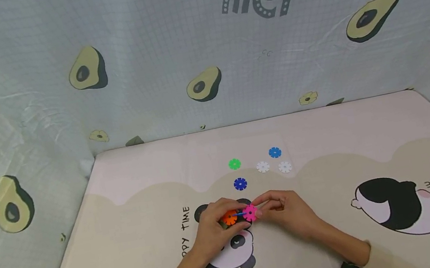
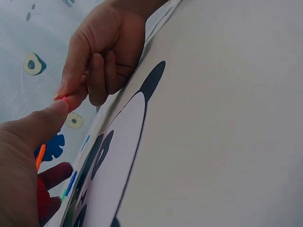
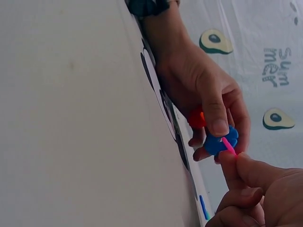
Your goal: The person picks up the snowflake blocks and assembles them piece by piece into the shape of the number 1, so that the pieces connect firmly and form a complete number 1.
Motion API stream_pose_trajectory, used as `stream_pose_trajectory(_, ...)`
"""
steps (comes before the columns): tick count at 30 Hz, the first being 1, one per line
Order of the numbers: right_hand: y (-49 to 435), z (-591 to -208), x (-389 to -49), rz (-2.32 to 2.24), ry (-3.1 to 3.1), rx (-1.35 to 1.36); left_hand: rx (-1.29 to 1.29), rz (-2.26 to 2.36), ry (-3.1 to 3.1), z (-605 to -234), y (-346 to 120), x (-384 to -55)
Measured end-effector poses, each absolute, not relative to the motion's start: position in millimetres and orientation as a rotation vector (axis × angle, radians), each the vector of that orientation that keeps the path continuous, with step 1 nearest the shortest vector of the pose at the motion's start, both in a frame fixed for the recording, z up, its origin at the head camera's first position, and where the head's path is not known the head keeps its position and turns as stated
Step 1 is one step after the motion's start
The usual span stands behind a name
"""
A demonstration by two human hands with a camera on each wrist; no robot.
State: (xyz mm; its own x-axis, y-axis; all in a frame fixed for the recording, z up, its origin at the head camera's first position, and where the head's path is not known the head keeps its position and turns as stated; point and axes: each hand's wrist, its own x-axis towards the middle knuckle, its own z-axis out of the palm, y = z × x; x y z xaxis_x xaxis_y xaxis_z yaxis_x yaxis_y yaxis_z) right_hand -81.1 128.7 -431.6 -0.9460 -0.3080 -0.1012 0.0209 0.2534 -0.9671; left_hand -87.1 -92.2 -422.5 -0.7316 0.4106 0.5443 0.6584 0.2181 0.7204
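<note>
Both hands meet over the panda print. My left hand (image 1: pixel 217 222) holds a small cluster of notched plastic discs between thumb and fingers: an orange disc (image 1: pixel 229 218), a blue disc (image 3: pixel 216 144) seen edge-on from the head, and a red disc (image 3: pixel 196 117) partly behind the fingers. Thumb and forefinger of my right hand (image 1: pixel 288 210) pinch a pink notched disc (image 1: pixel 250 213). In the right wrist view the pink disc's edge stands against the blue disc, crosswise to it. My left thumb tip overlaps the pink disc in the left wrist view.
Beyond the hands lie loose notched discs: green (image 1: pixel 234 164), dark blue (image 1: pixel 240 184), lighter blue (image 1: pixel 274 152), and two white ones, one nearer the middle (image 1: pixel 263 167) and one farther right (image 1: pixel 285 167). The printed tablecloth (image 1: pixel 130 241) reaches a avocado-patterned curtain (image 1: pixel 146 70) behind.
</note>
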Motion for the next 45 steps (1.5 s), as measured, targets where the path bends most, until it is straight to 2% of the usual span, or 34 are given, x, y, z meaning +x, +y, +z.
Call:
stream_pose_trajectory(13, 126, -432, -81, -1.731, 2.262, -0.28, -1.129, -1.585, -2.142, -420, -91, -88)
stream_pose_trajectory(33, 124, -430, -83, -1.741, 2.202, -0.257, -1.101, -1.604, -2.179, -418, -92, -86)
stream_pose_trajectory(45, 160, -412, -106, -1.692, 2.443, -0.149, -1.005, -1.682, -2.193, -415, -93, -84)
